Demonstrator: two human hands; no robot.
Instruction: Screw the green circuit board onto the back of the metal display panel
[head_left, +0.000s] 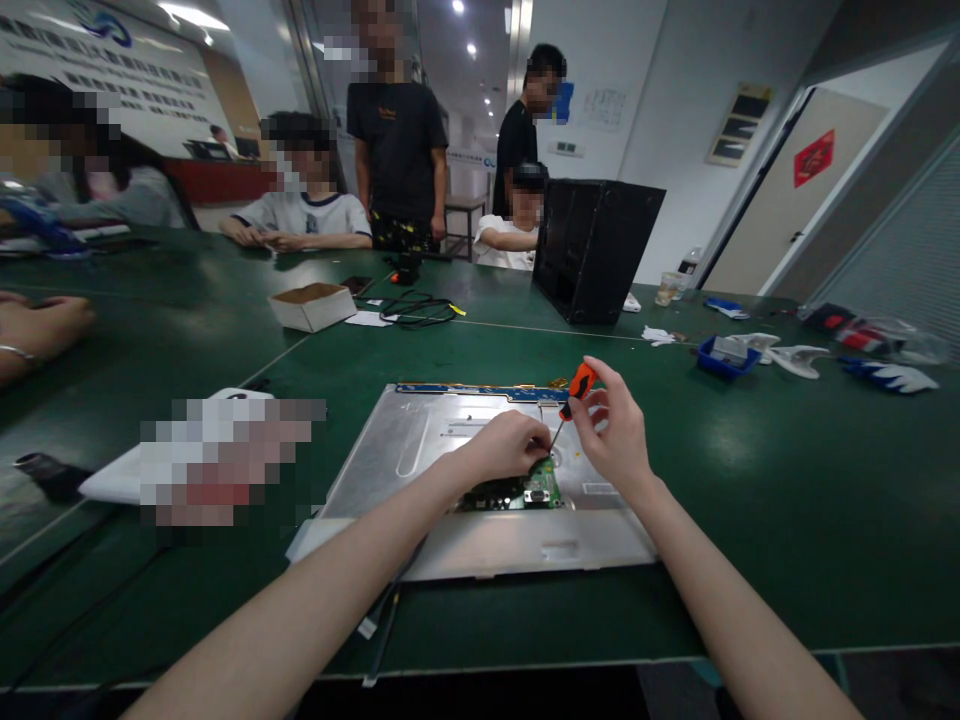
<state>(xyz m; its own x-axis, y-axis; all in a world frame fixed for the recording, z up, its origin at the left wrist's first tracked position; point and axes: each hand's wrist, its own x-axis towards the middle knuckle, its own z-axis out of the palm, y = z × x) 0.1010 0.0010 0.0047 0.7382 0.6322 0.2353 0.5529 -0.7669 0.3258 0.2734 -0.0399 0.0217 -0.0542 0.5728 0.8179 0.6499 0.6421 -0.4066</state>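
A flat silver metal display panel [367, 460] lies in front of me on the green table. On its middle sits a green circuit board [553, 480], partly covered by my left hand. My right hand [619, 430] grips the orange and black handle of a screwdriver [579, 388], whose shaft slants down to the board's upper edge. Close to the screwdriver tip, the fingers of my left hand [510, 445] are pinched together; what they hold, if anything, is hidden. A blue circuit strip [480, 393] runs along the panel's far edge.
Beyond the panel stands a black computer case [600, 250]. A small open box [313, 308] and a coiled black cable [420, 308] lie far left of it. At right is a blue tray [726, 358]. Several people are around the table; another person's hands [45, 330] rest at left.
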